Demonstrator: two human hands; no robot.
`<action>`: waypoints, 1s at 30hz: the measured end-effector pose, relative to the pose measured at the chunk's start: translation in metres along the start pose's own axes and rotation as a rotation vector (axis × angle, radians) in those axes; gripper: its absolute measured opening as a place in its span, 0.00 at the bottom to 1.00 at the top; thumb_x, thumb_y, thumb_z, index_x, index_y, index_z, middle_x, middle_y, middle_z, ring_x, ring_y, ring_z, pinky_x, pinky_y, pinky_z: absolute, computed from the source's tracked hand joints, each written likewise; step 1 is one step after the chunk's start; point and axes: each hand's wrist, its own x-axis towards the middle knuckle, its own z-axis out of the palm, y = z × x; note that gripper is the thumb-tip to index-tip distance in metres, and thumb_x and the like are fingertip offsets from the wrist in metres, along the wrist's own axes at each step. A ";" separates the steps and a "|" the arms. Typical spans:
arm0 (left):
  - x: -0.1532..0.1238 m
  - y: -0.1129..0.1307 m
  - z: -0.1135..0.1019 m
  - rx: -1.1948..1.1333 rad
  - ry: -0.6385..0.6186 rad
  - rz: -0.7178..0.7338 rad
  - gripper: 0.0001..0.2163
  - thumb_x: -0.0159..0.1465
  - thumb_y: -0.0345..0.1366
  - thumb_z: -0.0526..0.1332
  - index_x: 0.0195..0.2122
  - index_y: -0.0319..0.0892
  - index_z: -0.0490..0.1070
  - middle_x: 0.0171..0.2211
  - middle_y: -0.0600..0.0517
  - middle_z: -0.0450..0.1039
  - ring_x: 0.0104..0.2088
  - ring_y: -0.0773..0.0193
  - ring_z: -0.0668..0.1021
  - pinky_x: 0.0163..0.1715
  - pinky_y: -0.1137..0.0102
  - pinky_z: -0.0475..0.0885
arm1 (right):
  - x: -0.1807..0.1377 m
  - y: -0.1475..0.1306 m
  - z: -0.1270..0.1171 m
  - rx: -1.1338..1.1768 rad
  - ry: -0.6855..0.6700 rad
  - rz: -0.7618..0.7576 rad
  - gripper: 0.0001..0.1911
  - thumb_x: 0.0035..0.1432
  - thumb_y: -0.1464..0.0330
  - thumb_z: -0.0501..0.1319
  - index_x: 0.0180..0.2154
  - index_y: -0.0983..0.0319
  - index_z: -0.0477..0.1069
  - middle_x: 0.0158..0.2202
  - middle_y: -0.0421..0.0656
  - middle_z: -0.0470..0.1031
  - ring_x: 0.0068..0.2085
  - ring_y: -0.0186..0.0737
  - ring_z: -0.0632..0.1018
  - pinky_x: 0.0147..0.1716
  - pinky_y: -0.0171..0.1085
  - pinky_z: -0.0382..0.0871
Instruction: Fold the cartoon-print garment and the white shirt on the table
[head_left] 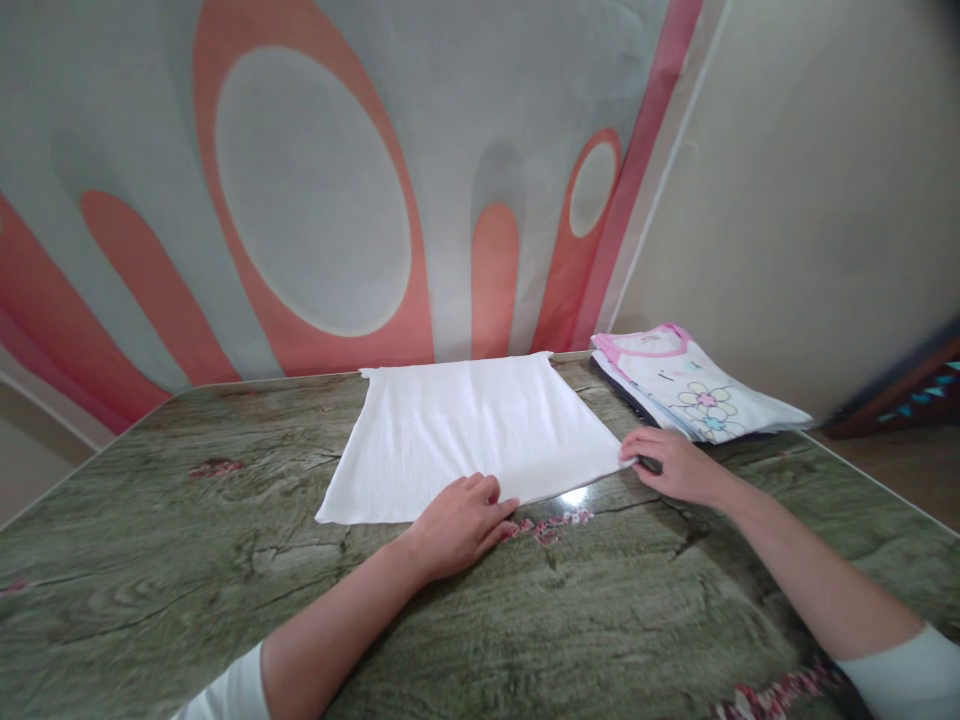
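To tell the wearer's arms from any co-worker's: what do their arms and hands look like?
The left hand and right hand are bare: no gloves, rings or watch visible. Forearms are uncovered, with a white left sleeve and white right sleeve above.

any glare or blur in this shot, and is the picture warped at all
Head view: one bright glare spot on the glossy table, by the near edge of the white cloth; the far right edge is smeared and dark; the table's edges bow from wide-angle distortion; soft shadows lie under the left hand and right hand.
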 end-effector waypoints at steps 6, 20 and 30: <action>0.000 0.000 0.000 0.011 -0.010 -0.007 0.13 0.68 0.42 0.49 0.48 0.45 0.66 0.36 0.49 0.64 0.36 0.60 0.68 0.37 0.67 0.66 | -0.001 0.003 -0.005 -0.049 0.087 0.051 0.08 0.51 0.76 0.55 0.33 0.60 0.70 0.34 0.43 0.73 0.35 0.39 0.74 0.37 0.38 0.69; 0.001 0.005 -0.004 0.077 -0.037 0.001 0.16 0.68 0.45 0.47 0.50 0.44 0.64 0.37 0.49 0.64 0.37 0.60 0.69 0.38 0.67 0.65 | 0.006 -0.014 -0.006 -0.058 -0.036 0.032 0.16 0.47 0.78 0.53 0.36 0.60 0.73 0.38 0.44 0.74 0.41 0.44 0.73 0.44 0.44 0.67; 0.000 0.006 -0.003 0.079 -0.033 -0.009 0.16 0.68 0.44 0.48 0.51 0.43 0.64 0.38 0.48 0.65 0.37 0.59 0.69 0.39 0.66 0.66 | 0.022 -0.079 0.023 0.134 -0.341 -0.069 0.30 0.63 0.60 0.51 0.63 0.55 0.45 0.65 0.42 0.47 0.64 0.45 0.51 0.61 0.50 0.45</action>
